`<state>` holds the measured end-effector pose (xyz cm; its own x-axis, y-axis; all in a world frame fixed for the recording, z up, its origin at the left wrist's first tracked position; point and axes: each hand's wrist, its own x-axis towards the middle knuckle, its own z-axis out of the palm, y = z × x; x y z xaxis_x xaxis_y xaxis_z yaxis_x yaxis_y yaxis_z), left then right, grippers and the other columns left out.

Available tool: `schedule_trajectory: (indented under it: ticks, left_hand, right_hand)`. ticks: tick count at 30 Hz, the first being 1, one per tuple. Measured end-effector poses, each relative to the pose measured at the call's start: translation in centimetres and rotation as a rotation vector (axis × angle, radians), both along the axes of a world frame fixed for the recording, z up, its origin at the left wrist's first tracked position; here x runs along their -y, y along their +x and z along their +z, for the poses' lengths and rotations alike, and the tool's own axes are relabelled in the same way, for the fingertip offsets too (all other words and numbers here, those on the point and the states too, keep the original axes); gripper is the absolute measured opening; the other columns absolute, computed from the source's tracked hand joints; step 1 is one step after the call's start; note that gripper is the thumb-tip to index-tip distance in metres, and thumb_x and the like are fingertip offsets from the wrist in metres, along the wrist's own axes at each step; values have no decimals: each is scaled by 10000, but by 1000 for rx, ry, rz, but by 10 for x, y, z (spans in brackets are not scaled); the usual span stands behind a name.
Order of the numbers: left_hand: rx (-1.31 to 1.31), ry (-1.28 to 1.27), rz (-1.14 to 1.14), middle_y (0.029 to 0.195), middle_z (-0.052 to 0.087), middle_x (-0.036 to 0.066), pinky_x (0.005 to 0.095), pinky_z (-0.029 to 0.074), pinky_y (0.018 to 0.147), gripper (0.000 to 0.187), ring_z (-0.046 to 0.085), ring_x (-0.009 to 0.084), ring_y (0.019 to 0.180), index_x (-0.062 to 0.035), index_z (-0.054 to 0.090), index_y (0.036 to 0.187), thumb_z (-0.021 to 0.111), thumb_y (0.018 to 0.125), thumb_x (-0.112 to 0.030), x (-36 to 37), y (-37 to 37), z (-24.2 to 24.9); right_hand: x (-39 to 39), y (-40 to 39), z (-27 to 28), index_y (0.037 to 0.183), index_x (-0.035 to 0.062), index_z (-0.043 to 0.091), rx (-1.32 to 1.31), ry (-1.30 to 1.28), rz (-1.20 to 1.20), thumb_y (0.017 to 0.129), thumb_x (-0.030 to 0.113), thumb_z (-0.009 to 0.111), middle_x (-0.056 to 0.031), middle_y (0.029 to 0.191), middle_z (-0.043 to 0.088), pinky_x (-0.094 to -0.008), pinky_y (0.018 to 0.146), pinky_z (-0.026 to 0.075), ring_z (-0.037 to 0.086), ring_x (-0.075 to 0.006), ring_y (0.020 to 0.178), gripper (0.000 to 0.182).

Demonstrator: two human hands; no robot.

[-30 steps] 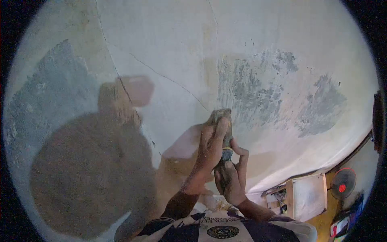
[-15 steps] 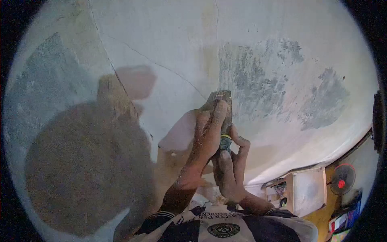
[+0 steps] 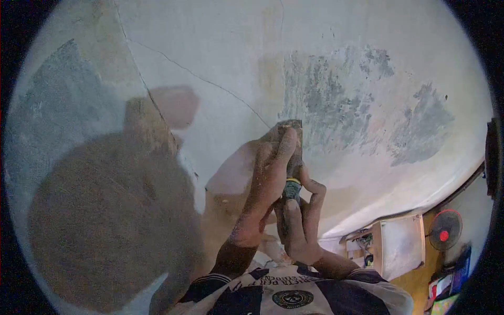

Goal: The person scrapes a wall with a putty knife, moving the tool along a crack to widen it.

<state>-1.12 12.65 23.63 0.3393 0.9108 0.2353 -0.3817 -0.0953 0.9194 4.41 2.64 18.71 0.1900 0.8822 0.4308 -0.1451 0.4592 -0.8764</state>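
Note:
A scraper (image 3: 297,152) with a dark, worn metal blade and a green-and-black handle with a yellow band points up, its blade edge against the painted wall (image 3: 226,63). My right hand (image 3: 302,231) is closed around the handle, its thumb lying along it. Higher up, my left hand (image 3: 268,173) grips the blade from the left, with the thumb pressed flat on its face. Some fingers of both hands are hidden behind the tool. Just above and right of the blade edge is a grey patch (image 3: 336,100) where the paint is gone.
More bare grey patches show at the right (image 3: 424,126) and left (image 3: 63,100). Thin cracks (image 3: 210,86) run across the wall, and my shadow (image 3: 110,226) covers its lower left. A pale cabinet (image 3: 401,247) and a fan (image 3: 444,231) stand at lower right.
The scraper's blade edge has dropped very slightly in view, while the wall marks have shifted a little upward. Both hands keep the same hold.

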Motion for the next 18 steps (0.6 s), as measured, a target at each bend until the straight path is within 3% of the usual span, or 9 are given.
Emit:
schedule_trajectory:
  ticks: [2, 5, 8, 11, 14, 18]
  left_hand:
    - [-29, -51, 23, 706, 519, -19, 242, 402, 614, 352, 466, 74, 674, -48, 560, 809, 530, 968, -361, 8, -2, 4]
    - [-57, 88, 76, 700, 513, -18, 243, 404, 614, 354, 468, 73, 677, -48, 560, 802, 521, 972, -356, -13, 8, -31]
    - [-115, 14, 244, 713, 498, -25, 247, 399, 625, 345, 461, 65, 698, -40, 563, 816, 518, 974, -343, 4, 7, 13]
    - [-60, 102, 119, 734, 487, -18, 250, 392, 630, 343, 447, 70, 717, -33, 556, 824, 511, 975, -338, -5, 2, -1]
    - [-119, 180, 162, 723, 477, -17, 272, 384, 608, 349, 429, 83, 703, -37, 543, 807, 509, 974, -342, -12, 6, -13]
    - [-233, 119, 118, 714, 466, -16, 278, 383, 628, 350, 421, 82, 705, -27, 545, 802, 502, 978, -326, -2, -6, 34]
  right_hand:
    - [-4, 5, -16, 1427, 88, 139, 1, -3, -23, 1003, 145, 330, -63, 889, 500, -231, 605, 370, 411, -68, 688, 468]
    - [-19, 8, -28, 1423, 85, 144, 41, 114, -81, 1003, 143, 327, -60, 875, 491, -229, 596, 368, 411, -71, 675, 462]
    - [-16, 6, -3, 1417, 84, 152, 89, 88, -93, 1001, 145, 331, -61, 867, 496, -229, 592, 369, 417, -77, 665, 457]
    - [-13, 7, -11, 1414, 85, 161, 31, 45, -50, 1000, 159, 340, -70, 884, 503, -235, 601, 375, 425, -83, 674, 457]
    - [-24, 5, -17, 1411, 84, 172, -34, 111, -40, 998, 169, 351, -74, 890, 504, -233, 599, 377, 423, -82, 670, 458]
    - [-20, 5, 9, 1408, 80, 181, -99, 68, -5, 995, 176, 362, -72, 890, 506, -219, 581, 367, 410, -71, 653, 461]
